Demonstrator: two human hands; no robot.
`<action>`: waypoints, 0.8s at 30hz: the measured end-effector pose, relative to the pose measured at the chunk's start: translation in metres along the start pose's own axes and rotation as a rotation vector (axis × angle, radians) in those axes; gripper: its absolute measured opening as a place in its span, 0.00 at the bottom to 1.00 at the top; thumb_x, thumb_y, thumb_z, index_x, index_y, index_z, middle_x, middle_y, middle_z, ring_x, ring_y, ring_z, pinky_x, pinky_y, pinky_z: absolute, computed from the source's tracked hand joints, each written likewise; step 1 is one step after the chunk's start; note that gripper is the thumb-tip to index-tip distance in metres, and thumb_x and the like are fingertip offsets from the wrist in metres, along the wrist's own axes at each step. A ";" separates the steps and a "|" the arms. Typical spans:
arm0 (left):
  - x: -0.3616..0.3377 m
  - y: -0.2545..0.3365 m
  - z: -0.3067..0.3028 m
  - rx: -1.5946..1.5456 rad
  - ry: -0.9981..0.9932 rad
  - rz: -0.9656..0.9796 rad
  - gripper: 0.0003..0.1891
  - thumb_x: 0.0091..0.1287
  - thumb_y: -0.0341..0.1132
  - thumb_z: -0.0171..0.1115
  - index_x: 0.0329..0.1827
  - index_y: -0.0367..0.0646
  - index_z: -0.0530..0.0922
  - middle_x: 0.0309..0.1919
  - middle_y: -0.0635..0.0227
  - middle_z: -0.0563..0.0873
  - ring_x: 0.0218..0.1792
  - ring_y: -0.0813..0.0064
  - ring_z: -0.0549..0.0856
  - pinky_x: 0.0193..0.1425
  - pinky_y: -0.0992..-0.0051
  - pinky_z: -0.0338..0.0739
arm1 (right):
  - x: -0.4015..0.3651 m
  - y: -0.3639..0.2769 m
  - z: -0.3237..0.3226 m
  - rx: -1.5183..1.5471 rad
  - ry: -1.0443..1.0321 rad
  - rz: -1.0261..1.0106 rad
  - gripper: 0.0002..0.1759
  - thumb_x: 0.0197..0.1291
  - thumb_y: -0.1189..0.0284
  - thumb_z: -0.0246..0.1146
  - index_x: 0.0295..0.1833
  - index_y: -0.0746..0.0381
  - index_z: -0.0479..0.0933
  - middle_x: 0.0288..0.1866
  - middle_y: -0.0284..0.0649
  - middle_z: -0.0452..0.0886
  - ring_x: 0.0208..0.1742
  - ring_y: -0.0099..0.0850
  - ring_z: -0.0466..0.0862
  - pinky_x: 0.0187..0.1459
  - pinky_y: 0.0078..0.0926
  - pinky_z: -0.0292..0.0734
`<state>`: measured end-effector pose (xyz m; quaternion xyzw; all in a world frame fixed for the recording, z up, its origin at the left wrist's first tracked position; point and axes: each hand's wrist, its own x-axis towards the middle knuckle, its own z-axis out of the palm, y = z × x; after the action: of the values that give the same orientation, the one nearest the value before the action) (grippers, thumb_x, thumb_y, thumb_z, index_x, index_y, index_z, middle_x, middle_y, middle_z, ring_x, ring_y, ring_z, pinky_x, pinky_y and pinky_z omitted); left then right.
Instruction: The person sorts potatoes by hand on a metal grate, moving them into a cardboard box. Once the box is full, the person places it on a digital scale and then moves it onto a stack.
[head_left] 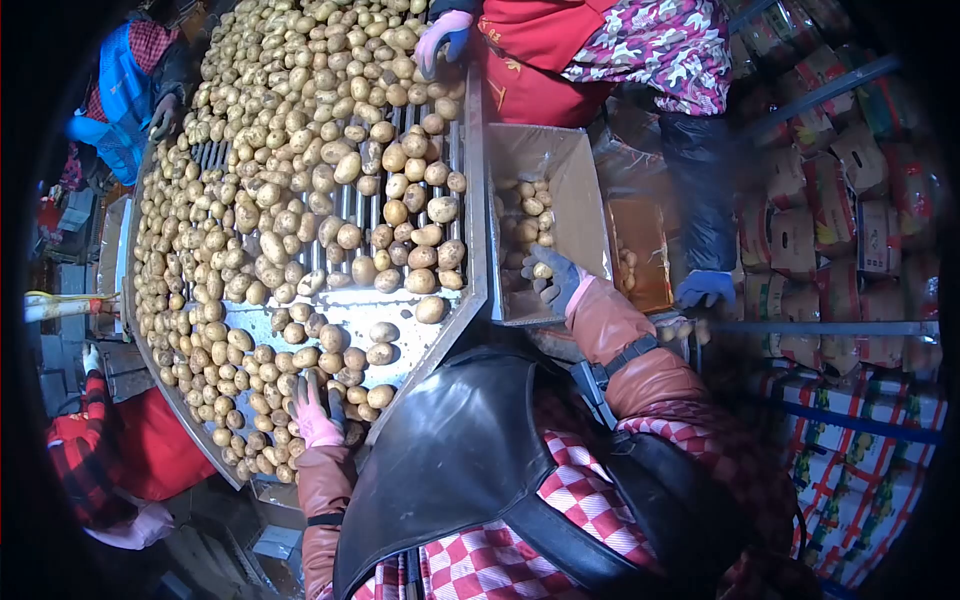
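Note:
Many potatoes (290, 140) cover a metal sorting table (425, 345) with rollers at its centre. My left hand (318, 415), in a pink and grey glove, lies among the potatoes near the table's lower edge, its fingers spread. Over the left side of an open cardboard box (565, 200), my right hand (557, 283) in a grey and pink glove has its fingers curled around a potato (542, 271). Inside that box is a pile of potatoes (535, 205).
A co-worker's gloved hand (443, 42) reaches over the table's top right; their other hand (706, 289) is right of the boxes. Other people stand along the left side. A smaller box (640, 235) holds potatoes. Stacked cartons (835, 200) fill the right.

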<state>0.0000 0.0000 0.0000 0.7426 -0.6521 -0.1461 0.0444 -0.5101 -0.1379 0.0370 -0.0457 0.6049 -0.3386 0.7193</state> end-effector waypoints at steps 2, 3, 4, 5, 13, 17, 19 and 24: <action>0.000 0.000 0.000 0.015 0.037 -0.007 0.32 0.71 0.47 0.59 0.76 0.48 0.66 0.71 0.50 0.72 0.75 0.49 0.65 0.76 0.44 0.55 | -0.003 0.000 0.003 0.114 -0.017 0.015 0.27 0.60 0.54 0.73 0.57 0.58 0.76 0.52 0.41 0.81 0.32 0.23 0.78 0.18 0.08 0.66; 0.002 0.008 0.009 0.001 0.042 -0.005 0.32 0.71 0.47 0.59 0.76 0.48 0.66 0.71 0.50 0.72 0.75 0.49 0.65 0.76 0.44 0.55 | -0.004 -0.005 -0.005 0.105 -0.010 0.004 0.27 0.60 0.54 0.73 0.57 0.58 0.76 0.52 0.41 0.81 0.32 0.23 0.78 0.18 0.08 0.66; 0.000 0.011 0.014 -0.010 0.051 0.005 0.31 0.71 0.47 0.59 0.76 0.47 0.66 0.71 0.50 0.72 0.75 0.49 0.65 0.76 0.44 0.55 | -0.007 -0.006 -0.010 0.136 -0.025 -0.008 0.25 0.61 0.55 0.72 0.55 0.59 0.76 0.53 0.41 0.81 0.31 0.23 0.79 0.18 0.08 0.66; 0.000 0.006 0.009 0.003 0.066 0.012 0.31 0.71 0.47 0.58 0.76 0.47 0.66 0.70 0.51 0.72 0.75 0.49 0.66 0.76 0.44 0.55 | -0.005 -0.002 -0.006 0.179 -0.061 -0.012 0.23 0.61 0.56 0.72 0.53 0.60 0.77 0.54 0.40 0.80 0.30 0.23 0.79 0.18 0.08 0.66; -0.002 0.007 0.007 0.002 0.081 -0.007 0.31 0.72 0.48 0.56 0.76 0.46 0.66 0.71 0.51 0.71 0.75 0.50 0.64 0.76 0.43 0.53 | 0.068 -0.085 -0.164 0.238 -0.226 0.100 0.12 0.71 0.64 0.59 0.42 0.60 0.81 0.33 0.36 0.83 0.28 0.25 0.82 0.24 0.23 0.79; -0.005 0.009 0.007 -0.004 0.083 -0.004 0.31 0.72 0.48 0.56 0.76 0.47 0.66 0.71 0.51 0.71 0.76 0.50 0.64 0.76 0.42 0.53 | 0.138 -0.210 -0.317 1.493 -0.755 0.040 0.27 0.73 0.49 0.53 0.62 0.60 0.75 0.59 0.45 0.80 0.61 0.31 0.79 0.43 0.26 0.84; -0.003 0.010 0.004 -0.021 0.037 -0.023 0.31 0.72 0.46 0.57 0.76 0.45 0.66 0.71 0.47 0.70 0.75 0.48 0.65 0.78 0.49 0.55 | 0.091 -0.205 -0.250 0.993 -0.458 -0.280 0.26 0.74 0.49 0.52 0.65 0.57 0.73 0.61 0.41 0.80 0.55 0.30 0.79 0.40 0.25 0.81; -0.006 0.046 -0.022 -0.304 0.017 -0.203 0.30 0.68 0.42 0.63 0.74 0.49 0.69 0.72 0.46 0.69 0.73 0.45 0.67 0.78 0.53 0.60 | 0.081 -0.093 -0.002 -0.204 -0.233 -0.256 0.25 0.75 0.51 0.51 0.71 0.50 0.71 0.62 0.35 0.80 0.42 0.28 0.81 0.35 0.23 0.75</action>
<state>-0.0386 -0.0039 0.0342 0.7906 -0.5437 -0.2404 0.1468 -0.5490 -0.2528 0.0128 -0.2339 0.5382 -0.3567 0.7269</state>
